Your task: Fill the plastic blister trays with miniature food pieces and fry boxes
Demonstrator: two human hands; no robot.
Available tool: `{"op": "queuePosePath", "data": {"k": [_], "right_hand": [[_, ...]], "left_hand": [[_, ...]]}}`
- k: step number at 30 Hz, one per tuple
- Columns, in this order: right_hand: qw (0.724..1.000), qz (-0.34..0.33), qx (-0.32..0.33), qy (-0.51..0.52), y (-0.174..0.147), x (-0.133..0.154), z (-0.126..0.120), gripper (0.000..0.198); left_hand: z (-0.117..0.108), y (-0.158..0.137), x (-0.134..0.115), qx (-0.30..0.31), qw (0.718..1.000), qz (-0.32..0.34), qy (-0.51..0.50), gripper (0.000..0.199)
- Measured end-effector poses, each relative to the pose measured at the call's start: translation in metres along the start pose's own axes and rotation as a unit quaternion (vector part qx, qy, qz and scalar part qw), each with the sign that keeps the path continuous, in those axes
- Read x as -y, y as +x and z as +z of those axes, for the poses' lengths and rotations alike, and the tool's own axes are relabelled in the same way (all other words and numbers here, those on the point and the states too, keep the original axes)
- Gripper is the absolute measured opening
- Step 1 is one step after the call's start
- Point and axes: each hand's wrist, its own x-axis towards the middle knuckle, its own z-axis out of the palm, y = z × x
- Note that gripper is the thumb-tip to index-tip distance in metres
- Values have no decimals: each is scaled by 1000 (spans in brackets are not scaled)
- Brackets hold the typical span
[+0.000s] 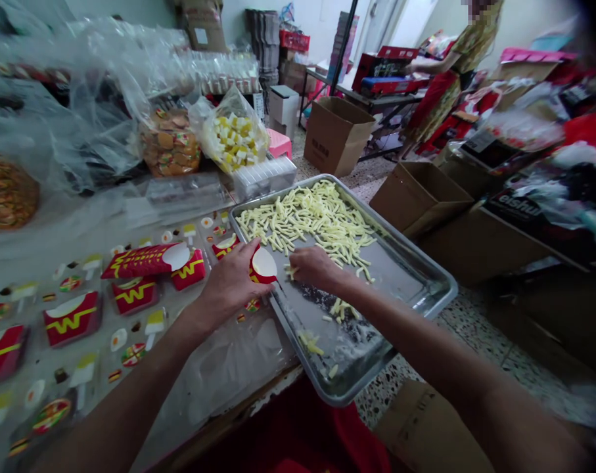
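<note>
My left hand (233, 279) is closed around a small red fry carton (264, 264), its pale inner side facing up at the tray's left edge. Over the metal tray (401, 289), my right hand (312, 268) has its fingers curled together, with a few pale yellow fry-shaped pieces (290, 270) at the fingertips. A large heap of the same fry pieces (312, 217) covers the tray's far part; small clusters lie nearer me. Left of my hands, several red cartons with a yellow W (71, 320) sit in clear plastic packs. A stack of flat red cartons (142, 261) lies on top of them.
A bag of yellow-and-white pieces (236, 141) and a bag of round brown pieces (169, 144) stand behind the packs. Open cardboard boxes (334, 131) are on the floor beyond the tray. Another person (455, 72) stands at a far table.
</note>
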Motion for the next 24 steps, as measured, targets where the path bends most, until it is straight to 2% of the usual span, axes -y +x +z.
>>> {"op": "queuePosePath", "data": {"k": [1, 3, 5, 7, 10, 12, 14, 18, 20, 22, 24], "right_hand": [[996, 65, -29, 52, -2, 0, 0, 10], [968, 163, -79, 176, -8, 0, -6, 9], [938, 195, -108, 265, -15, 2, -18, 10], [935, 204, -126, 261, -22, 5, -32, 8], [957, 198, -104, 184, -37, 6, -50, 4], [968, 154, -48, 194, -49, 2, -59, 12], [964, 131, -32, 229, -60, -4, -61, 17], [946, 230, -148, 172, -70, -10, -54, 16], [941, 259, -159, 149, -67, -8, -51, 14], [951, 235, -126, 159, -63, -7, -54, 14], [961, 167, -75, 205, -63, -11, -62, 17]], "left_hand": [[3, 3, -7, 7, 1000, 4, 24, 90], [14, 10, -23, 19, 998, 17, 58, 84], [30, 18, -40, 15, 998, 28, 54, 74], [49, 26, -57, -4, 999, 29, 20, 57], [75, 34, -75, -40, 998, 9, -51, 41], [88, 34, -82, -61, 994, -7, -94, 49], [95, 33, -88, -74, 990, -15, -121, 62], [102, 32, -101, -94, 988, -1, -119, 65], [103, 33, -108, -108, 988, 8, -108, 64], [102, 34, -111, -118, 988, 21, -101, 64], [101, 36, -110, -120, 986, 38, -113, 64]]}}
